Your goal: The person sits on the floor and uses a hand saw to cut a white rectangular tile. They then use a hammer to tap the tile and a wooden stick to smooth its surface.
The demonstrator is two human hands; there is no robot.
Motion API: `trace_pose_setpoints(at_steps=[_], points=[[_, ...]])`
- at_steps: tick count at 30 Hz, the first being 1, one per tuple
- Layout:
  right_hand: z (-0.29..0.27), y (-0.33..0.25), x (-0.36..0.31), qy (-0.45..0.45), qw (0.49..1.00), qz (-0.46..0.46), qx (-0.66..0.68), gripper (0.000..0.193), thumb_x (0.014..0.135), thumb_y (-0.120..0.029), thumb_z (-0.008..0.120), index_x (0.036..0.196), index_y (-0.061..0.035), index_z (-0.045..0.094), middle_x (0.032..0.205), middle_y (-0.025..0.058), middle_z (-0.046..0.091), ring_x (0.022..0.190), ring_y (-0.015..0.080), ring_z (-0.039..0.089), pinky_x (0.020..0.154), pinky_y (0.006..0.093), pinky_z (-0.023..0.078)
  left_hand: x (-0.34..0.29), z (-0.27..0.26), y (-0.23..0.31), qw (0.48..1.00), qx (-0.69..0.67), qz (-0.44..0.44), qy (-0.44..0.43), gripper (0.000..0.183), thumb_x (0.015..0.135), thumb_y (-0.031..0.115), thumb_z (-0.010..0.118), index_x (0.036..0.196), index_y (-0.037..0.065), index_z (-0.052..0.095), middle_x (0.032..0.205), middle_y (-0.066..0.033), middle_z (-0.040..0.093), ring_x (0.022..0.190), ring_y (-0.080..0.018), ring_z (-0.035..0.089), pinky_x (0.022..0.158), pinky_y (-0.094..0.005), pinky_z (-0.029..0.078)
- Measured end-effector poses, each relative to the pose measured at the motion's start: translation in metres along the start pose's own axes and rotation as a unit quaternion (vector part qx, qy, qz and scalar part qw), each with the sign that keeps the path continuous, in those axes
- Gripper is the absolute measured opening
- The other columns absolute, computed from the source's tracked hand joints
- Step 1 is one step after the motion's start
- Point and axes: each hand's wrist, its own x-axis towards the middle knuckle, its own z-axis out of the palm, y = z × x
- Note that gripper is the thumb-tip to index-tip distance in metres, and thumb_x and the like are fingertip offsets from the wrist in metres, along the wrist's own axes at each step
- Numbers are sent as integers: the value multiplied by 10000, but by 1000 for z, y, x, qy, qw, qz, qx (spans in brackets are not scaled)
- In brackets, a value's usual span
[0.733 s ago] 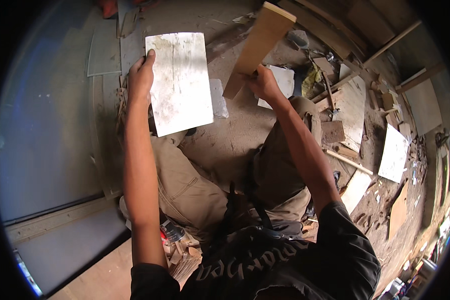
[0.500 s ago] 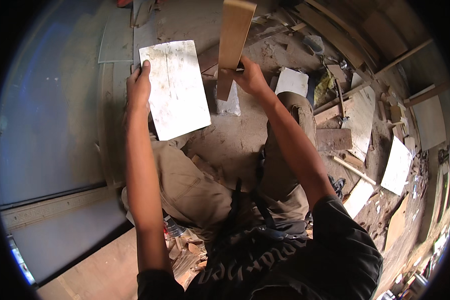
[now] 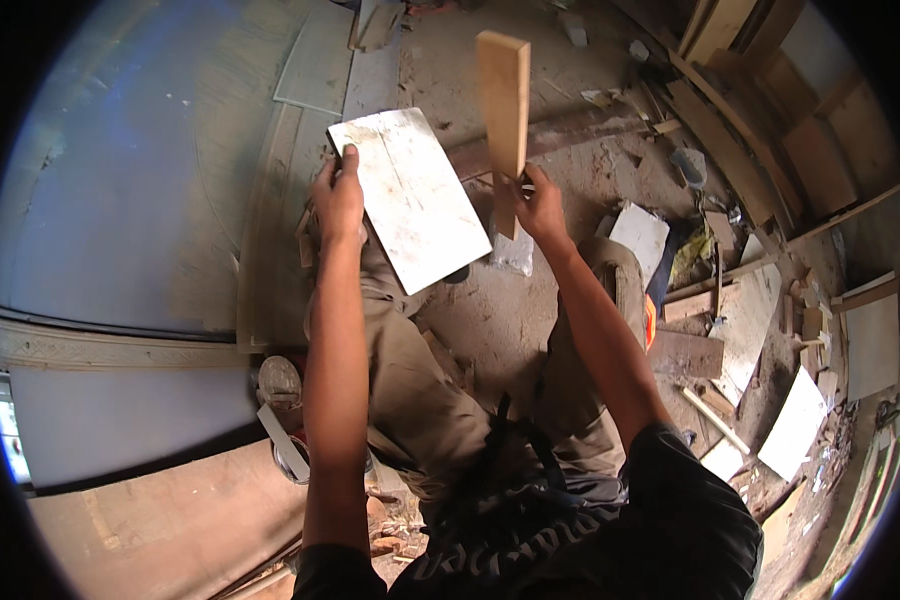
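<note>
A dusty brown floor (image 3: pixel 515 310) runs through the middle, gritty and scuffed, and the right side is pure clutter: scrap wood (image 3: pixel 685 353) everywhere, at every angle, with a white panel (image 3: pixel 795 425) lying among it and glaring in the light! Up in the right corner, tall boards (image 3: pixel 820 155) crowd together in deep shadow. Over on the left, a huge blue-grey surface (image 3: pixel 120 200), streaked and hazy, bordered by a pale patterned strip (image 3: pixel 120 347). Below that, a broad brown board (image 3: pixel 180 510). And at the far left rim, a bright patch (image 3: pixel 5 425), too small to make out!
</note>
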Motion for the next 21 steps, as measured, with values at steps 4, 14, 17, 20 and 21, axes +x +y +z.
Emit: trace_pose_setpoints(at_steps=[4,14,17,20,21], points=[[-15,-26,6,69,991,-28,110,314,921,-226,648,1106,17,575,956,127,637,846,141,596,731,294,508,19,0,-19,995,-80,-43,-42,575,930,349,584,1329,-45,458,1363,-186,489,1249,-282,466,1031,-406,358],[-13,4,0,95,968,25,232,362,990,-313,518,1166,-4,452,869,132,636,732,147,584,624,308,470,-2,39,-71,926,-250,-249,-137,394,965,225,524,1305,33,469,1313,-97,525,1199,-218,506,1033,-401,386],[-13,10,-6,101,970,131,177,372,986,-326,523,1143,5,457,872,136,633,762,152,590,640,300,463,-12,37,-76,932,-225,-264,-106,401,960,231,530,1306,36,469,1314,-95,525,1201,-222,503,1024,-395,385],[-21,25,-4,169,956,150,187,405,982,-337,529,1141,29,455,913,157,620,797,161,597,671,305,478,-18,35,-78,948,-185,-250,-66,414,956,241,537,1307,31,469,1317,-99,524,1203,-229,500,1011,-382,387],[-21,37,0,210,945,130,213,432,982,-340,527,1151,51,451,970,178,604,850,182,603,716,310,492,-16,32,-90,955,-181,-229,-52,417,954,245,539,1304,28,473,1318,-101,524,1200,-230,501,1004,-378,389]])
